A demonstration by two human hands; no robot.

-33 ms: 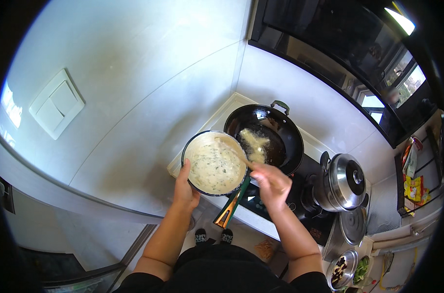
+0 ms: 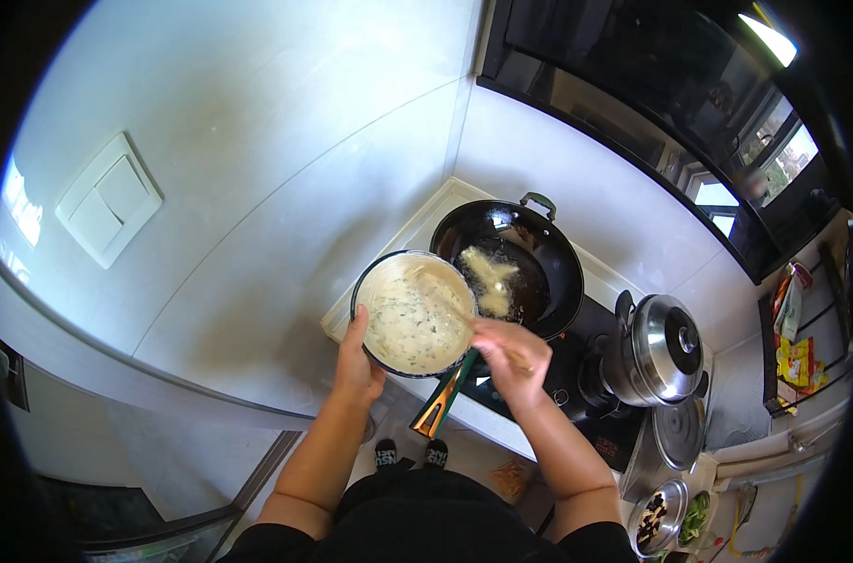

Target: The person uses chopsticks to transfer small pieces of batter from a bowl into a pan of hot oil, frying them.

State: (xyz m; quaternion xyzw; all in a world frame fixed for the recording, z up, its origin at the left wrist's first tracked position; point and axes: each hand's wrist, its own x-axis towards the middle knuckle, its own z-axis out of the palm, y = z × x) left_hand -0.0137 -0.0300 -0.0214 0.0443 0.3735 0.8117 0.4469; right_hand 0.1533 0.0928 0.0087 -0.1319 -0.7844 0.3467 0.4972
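Head view: the left hand (image 2: 356,366) was clamped on the near rim of the bowl of pale batter (image 2: 412,311), holding it tilted just beside the black wok (image 2: 513,266) on the dark cooktop (image 2: 576,371). The right hand (image 2: 506,355) was closed on chopsticks (image 2: 450,298) reaching into the batter. A pale lump of batter (image 2: 490,280) already lay in the wok, so frying looked begun, with most batter left in the bowl. A lidded steel pot (image 2: 665,349) stood right of the wok.

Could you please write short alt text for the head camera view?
Seen from above, a person's left hand holds a bowl of pale batter beside a black wok with frying pieces, while the right hand works chopsticks in it.
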